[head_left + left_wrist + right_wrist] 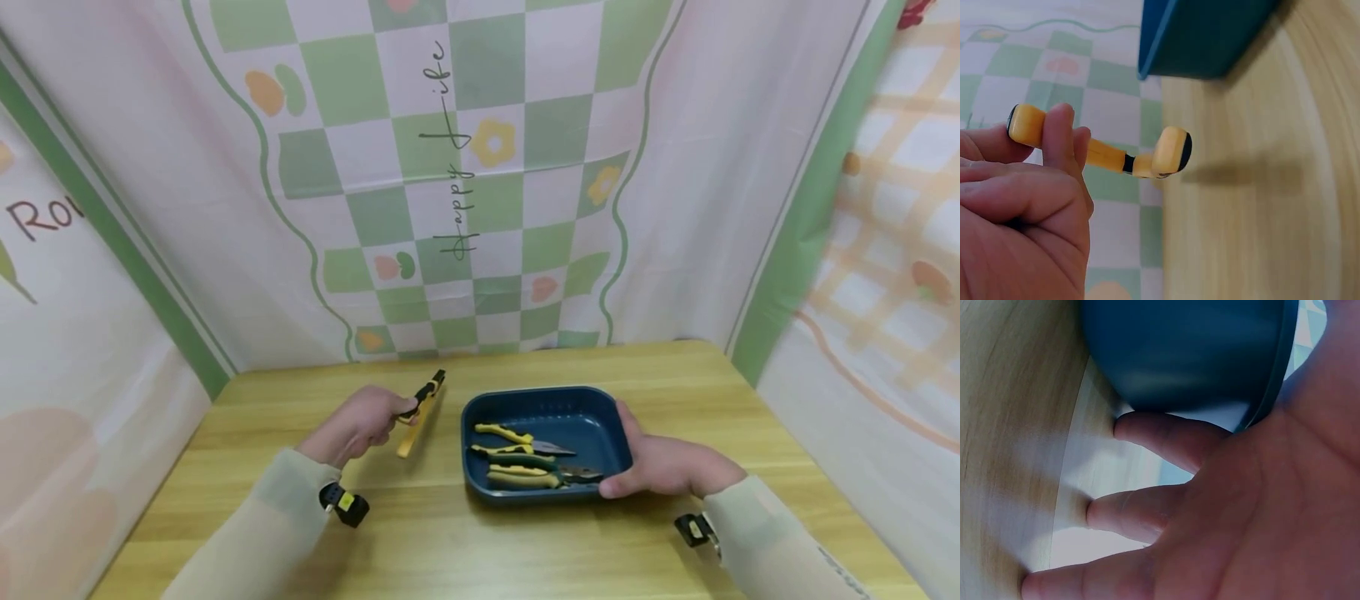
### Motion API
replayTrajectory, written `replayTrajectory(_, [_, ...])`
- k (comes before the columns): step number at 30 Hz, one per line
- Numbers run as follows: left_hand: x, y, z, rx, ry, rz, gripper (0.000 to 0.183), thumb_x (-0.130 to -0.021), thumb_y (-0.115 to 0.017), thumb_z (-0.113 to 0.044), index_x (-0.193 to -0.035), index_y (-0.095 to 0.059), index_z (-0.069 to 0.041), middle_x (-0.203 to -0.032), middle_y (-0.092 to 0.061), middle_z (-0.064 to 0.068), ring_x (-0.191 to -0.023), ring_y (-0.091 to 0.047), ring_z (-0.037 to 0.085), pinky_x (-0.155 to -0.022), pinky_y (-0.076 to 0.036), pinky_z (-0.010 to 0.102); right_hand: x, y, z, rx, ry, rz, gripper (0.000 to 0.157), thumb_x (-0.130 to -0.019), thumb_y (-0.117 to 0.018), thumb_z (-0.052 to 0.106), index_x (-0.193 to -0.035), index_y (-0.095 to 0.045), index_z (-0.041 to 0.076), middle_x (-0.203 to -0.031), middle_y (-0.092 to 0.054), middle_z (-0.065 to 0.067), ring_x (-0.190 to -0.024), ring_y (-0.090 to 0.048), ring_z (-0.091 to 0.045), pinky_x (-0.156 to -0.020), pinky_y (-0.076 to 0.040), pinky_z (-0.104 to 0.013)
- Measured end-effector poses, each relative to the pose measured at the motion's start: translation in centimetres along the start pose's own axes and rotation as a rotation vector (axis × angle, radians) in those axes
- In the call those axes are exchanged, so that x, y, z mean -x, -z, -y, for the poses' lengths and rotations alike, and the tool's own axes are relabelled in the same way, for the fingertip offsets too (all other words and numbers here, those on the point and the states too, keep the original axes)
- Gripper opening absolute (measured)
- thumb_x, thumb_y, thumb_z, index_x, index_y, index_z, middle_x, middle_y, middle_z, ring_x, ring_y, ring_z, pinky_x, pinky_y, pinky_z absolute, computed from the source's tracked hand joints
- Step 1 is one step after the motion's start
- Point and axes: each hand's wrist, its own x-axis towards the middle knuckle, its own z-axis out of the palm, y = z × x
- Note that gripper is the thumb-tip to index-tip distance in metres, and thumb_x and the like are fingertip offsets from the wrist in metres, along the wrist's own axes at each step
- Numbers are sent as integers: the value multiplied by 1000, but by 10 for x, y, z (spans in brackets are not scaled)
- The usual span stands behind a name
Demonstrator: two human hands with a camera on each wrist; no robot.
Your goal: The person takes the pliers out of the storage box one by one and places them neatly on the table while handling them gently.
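Observation:
My left hand [375, 421] pinches pliers [1107, 156] by one of their yellow-and-black handles, above the table and left of the blue tray [551, 497]. The handles stand spread in the left wrist view. Against the tray's right side lies my right hand [663, 462], its thumb at the front right corner of the rim. Its fingers [1141, 509] are spread and straight, with tips down at the table in the right wrist view. Inside the tray lie long-nose pliers [543, 447] with yellow handles and, in front of them, pliers with green-and-yellow handles [521, 479].
Tray and hands are over a light wood table [420, 533]. A checked green-and-white curtain [487, 208] hangs at its back edge, with more printed cloth [885, 275] to the right and on the left.

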Motion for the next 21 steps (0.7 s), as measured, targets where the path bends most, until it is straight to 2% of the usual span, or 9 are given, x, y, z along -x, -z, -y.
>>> replayTrajectory(4, [5,6,14,-88,2,-59,31,-100,-61,-23,-91,-73,4,-52,-34,-6,-44,-25,8,-44,-27,24,1,1,0,6,12,-1,139,-79,-85,41,-148,26,-4,-147,-10,-50,-129,-38,-51,-106,-28,-62])
replayTrajectory(7, [11,7,21,-191,13,-106,31,-100,-60,-26,-87,-72,-1,-55,-33,-7,-44,-25,8,-44,-28,25,1,1,1,18,20,-1,138,-79,-85,41,-148,26,-5,-146,-12,-50,-128,-40,-50,-106,-29,-62])
replayTrajectory(13, [23,3,31,-338,22,-146,39,-97,-64,-23,-62,-51,-11,-53,-29,-6,-44,-26,10,-42,-26,25,3,1,3,26,6,3,138,-79,-84,42,-148,26,-5,-144,-17,-50,-126,-43,-49,-105,-30,-62])
replayTrajectory(15, [25,-1,34,-365,8,-145,43,-95,-67,-21,-58,-46,-12,-53,-29,-6,-45,-25,10,-43,-26,26,3,1,3,24,3,5,138,-79,-84,42,-148,26,-5,-145,-16,-50,-126,-42,-49,-105,-29,-62])
replayTrajectory(21, [24,-16,38,-450,-74,-158,44,-89,-73,-21,-53,-49,-12,-49,-32,-6,-44,-30,10,-45,-30,25,2,1,2,23,-8,7,139,-79,-84,43,-147,27,-5,-144,-19,-50,-123,-45,-45,-105,-30,-60])
